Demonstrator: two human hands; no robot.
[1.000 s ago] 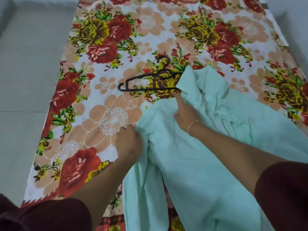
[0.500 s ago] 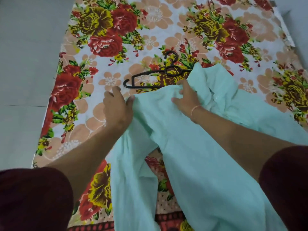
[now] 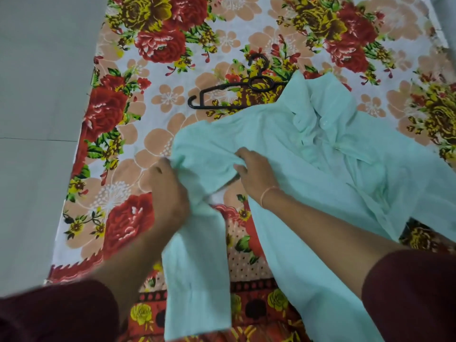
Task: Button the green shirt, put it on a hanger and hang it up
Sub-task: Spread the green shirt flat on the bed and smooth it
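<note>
A pale mint-green shirt [image 3: 308, 174] lies rumpled on a flowered bedsheet [image 3: 153, 77], its collar bunched at the upper right and one sleeve hanging toward me. My left hand [image 3: 170, 191] grips the cloth where that sleeve joins the shoulder. My right hand [image 3: 256, 174] pinches a fold of the same shoulder, about a hand's width to the right. A black plastic hanger [image 3: 237, 92] lies flat on the sheet just beyond the shirt, its right end hidden under the cloth.
The sheet covers a bed or mattress whose left edge meets a plain grey floor [image 3: 37, 119]. My dark maroon sleeves [image 3: 414, 297] fill the bottom corners.
Both hands have pulled back toward me from near the hanger and closed on the shirt's shoulder. The sleeve now hangs straighter, and more of the collar shows.
</note>
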